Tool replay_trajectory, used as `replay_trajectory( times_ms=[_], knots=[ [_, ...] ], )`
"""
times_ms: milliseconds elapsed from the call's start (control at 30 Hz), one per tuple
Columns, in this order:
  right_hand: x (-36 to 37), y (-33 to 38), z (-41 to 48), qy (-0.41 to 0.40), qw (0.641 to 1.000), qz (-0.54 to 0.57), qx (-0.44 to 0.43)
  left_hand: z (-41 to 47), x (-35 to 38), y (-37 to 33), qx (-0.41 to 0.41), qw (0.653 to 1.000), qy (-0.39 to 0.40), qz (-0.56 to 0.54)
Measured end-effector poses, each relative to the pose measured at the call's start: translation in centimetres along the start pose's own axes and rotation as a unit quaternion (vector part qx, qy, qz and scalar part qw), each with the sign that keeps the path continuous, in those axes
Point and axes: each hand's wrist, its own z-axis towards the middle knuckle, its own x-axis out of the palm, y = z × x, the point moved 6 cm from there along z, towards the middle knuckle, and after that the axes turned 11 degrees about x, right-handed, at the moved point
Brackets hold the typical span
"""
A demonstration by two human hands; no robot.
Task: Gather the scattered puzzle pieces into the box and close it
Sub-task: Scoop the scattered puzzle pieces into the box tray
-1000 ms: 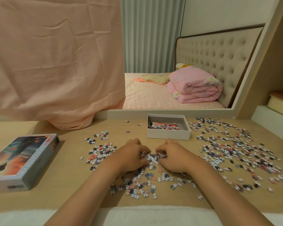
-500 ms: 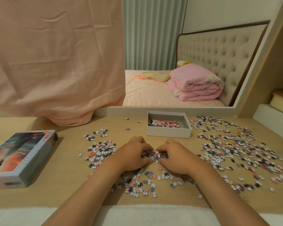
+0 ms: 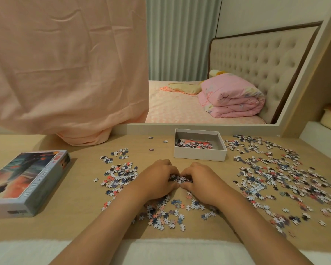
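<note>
Left hand (image 3: 157, 178) and right hand (image 3: 202, 180) clutch puzzle pieces (image 3: 178, 178); box (image 3: 199, 156) lies lengthwise left-right.

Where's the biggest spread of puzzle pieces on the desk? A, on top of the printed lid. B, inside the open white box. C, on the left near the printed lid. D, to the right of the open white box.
D: the widest scatter of puzzle pieces covers the desk right of the open white box; the patch nearer the printed lid is far smaller, and the box holds only a small pile.
</note>
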Motion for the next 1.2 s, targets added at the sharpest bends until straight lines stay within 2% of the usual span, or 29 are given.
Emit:
replay_trajectory(
  times_ms=[133,300,433,500,733,900,967,1033,1100,1200],
  knots=[
    [-0.7,-0.5,-0.2,-0.024,0.998,0.06,0.004,0.2,-0.3,0.1,-0.013,0.999,-0.03,-0.03],
    [-2.0,-2.0,0.7,-0.012,0.988,0.152,0.037,1.2,-0.5,-0.1,-0.018,0.993,-0.049,-0.104],
    [-4.5,-3.3,1.7,-0.027,0.959,0.273,0.069,3.7,-2.2,0.1,-0.033,0.984,-0.081,-0.156],
    [-6.2,-3.9,2.8,-0.054,0.952,0.292,0.078,5.8,-3.6,0.3,-0.034,0.982,-0.097,-0.159],
    [-10.3,-5.5,8.2,-0.149,0.97,0.182,0.062,13.0,-6.0,1.4,-0.041,0.982,-0.129,-0.129],
    [-7.9,-5.9,10.5,-0.04,0.995,0.064,0.061,14.4,-3.3,3.3,-0.065,0.987,-0.079,-0.123],
    [-7.4,-6.2,11.0,-0.048,0.995,0.072,0.059,14.1,-3.4,3.7,-0.057,0.986,-0.108,-0.113],
    [-7.5,-6.3,11.3,-0.095,0.988,0.105,0.057,13.8,-3.7,4.1,-0.053,0.984,-0.136,-0.103],
    [-7.7,-6.2,11.5,-0.125,0.984,0.109,0.061,13.6,-3.2,4.6,-0.05,0.987,-0.117,-0.103],
    [-7.1,-5.9,12.0,-0.083,0.992,0.061,0.069,13.2,-2.7,4.8,-0.023,0.993,-0.081,-0.086]
  ],
)
